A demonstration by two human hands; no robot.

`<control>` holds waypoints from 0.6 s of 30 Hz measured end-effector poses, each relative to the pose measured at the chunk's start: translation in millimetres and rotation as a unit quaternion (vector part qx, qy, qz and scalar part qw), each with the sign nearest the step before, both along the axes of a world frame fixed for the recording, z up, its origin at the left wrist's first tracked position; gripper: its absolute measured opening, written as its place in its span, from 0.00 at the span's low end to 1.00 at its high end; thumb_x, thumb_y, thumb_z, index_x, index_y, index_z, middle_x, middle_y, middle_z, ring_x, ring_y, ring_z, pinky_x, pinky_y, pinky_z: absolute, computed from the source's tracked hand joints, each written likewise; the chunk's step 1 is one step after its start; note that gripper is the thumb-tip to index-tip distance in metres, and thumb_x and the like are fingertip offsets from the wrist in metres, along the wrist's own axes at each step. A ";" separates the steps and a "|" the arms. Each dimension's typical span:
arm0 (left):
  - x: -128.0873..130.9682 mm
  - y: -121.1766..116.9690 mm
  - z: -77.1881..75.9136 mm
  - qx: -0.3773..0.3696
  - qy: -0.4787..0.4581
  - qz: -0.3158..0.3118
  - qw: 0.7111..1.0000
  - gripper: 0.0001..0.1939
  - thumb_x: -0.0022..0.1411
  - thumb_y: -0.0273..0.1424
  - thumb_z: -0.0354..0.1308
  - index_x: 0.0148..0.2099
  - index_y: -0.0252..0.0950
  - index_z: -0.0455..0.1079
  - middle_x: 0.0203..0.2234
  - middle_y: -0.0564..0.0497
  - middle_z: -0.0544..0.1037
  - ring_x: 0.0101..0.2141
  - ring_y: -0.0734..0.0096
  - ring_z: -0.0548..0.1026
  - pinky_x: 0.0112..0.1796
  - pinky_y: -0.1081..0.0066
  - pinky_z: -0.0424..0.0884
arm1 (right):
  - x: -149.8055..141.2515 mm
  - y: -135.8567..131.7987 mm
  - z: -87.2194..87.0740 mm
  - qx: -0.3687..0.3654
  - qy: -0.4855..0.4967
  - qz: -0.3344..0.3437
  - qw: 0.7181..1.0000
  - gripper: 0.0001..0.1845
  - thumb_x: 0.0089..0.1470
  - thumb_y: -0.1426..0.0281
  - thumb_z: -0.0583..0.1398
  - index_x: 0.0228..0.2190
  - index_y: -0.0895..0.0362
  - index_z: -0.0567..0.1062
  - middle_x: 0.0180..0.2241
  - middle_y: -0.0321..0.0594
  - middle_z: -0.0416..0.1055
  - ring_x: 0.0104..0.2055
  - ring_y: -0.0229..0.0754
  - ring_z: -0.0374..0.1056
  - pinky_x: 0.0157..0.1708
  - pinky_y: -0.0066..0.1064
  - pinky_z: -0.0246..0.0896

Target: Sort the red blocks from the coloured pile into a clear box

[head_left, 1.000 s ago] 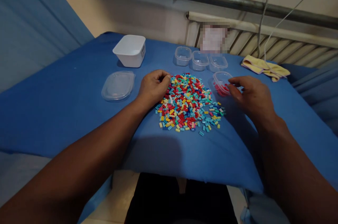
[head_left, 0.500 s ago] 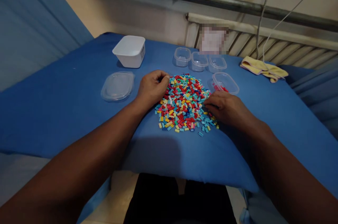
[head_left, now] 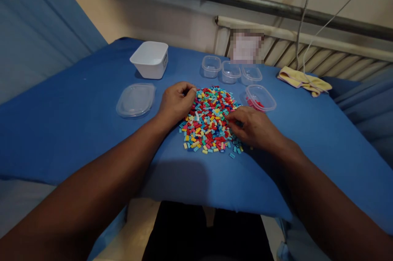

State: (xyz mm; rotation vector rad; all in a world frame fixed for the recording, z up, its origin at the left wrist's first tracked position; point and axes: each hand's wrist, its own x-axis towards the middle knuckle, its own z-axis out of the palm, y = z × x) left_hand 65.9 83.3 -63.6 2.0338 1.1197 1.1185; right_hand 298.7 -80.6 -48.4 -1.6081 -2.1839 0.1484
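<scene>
A heap of small toy building bricks (head_left: 208, 125) in red, yellow, blue, green and cream lies on the blue-covered table. My left hand (head_left: 177, 100) rests against the heap's left edge, its fingers curled and thumb drawn in; whatever it may hold is hidden. Over the heap's right side, my right hand (head_left: 253, 125) reaches in with thumb and index finger slightly apart, tips at the bricks. Behind it stands a clear plastic container (head_left: 264, 98) with several red bricks (head_left: 257, 104) inside.
Three clear containers (head_left: 211, 66) stand in a row at the back. A white tub (head_left: 150, 61) and a clear lid (head_left: 136, 100) are on the left. A yellow cloth (head_left: 303, 80) lies at the back right, by the radiator (head_left: 322, 56).
My right hand has moved from the container with red bricks down and left to the heap, then further in over it. My left hand has stayed at the heap's left edge.
</scene>
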 end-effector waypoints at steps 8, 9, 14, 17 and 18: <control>-1.6 4.6 -4.1 0.013 -0.007 -0.010 1.000 0.12 0.69 0.37 0.60 0.42 0.36 0.82 0.33 0.50 0.83 0.34 0.64 0.77 0.40 0.66 0.71 | 10.9 -6.5 1.8 -0.058 0.040 -0.037 0.997 0.09 0.58 0.77 0.62 0.39 0.55 0.80 0.37 0.42 0.80 0.38 0.45 0.75 0.39 0.35 0.66; -1.6 4.7 -4.3 0.012 -0.010 -0.009 1.000 0.12 0.69 0.37 0.60 0.42 0.36 0.82 0.33 0.50 0.83 0.34 0.64 0.77 0.40 0.66 0.71 | 13.9 -8.8 1.8 -0.061 0.031 -0.041 0.997 0.08 0.58 0.76 0.62 0.39 0.55 0.80 0.36 0.41 0.80 0.38 0.45 0.75 0.39 0.35 0.65; -0.4 2.1 -3.0 -0.003 0.000 -0.005 1.000 0.12 0.69 0.38 0.60 0.41 0.37 0.82 0.33 0.50 0.83 0.33 0.64 0.77 0.37 0.66 0.70 | 22.7 -17.7 2.8 -0.048 0.021 -0.048 0.997 0.10 0.60 0.75 0.61 0.43 0.54 0.80 0.36 0.41 0.80 0.37 0.45 0.75 0.37 0.35 0.65; 0.4 1.0 -2.5 0.000 -0.012 -0.014 1.000 0.12 0.69 0.38 0.60 0.41 0.37 0.82 0.32 0.51 0.83 0.33 0.65 0.76 0.36 0.66 0.69 | 18.5 -15.8 2.0 -0.017 0.025 0.007 1.000 0.18 0.63 0.74 0.60 0.53 0.53 0.81 0.40 0.43 0.82 0.41 0.48 0.76 0.42 0.38 0.68; 0.4 1.0 -2.6 0.002 -0.015 -0.014 1.000 0.12 0.69 0.38 0.61 0.41 0.37 0.82 0.31 0.51 0.82 0.33 0.65 0.76 0.37 0.66 0.69 | 16.8 -14.2 1.4 -0.013 0.015 0.018 1.000 0.19 0.65 0.73 0.59 0.54 0.53 0.80 0.41 0.44 0.82 0.43 0.49 0.76 0.43 0.39 0.69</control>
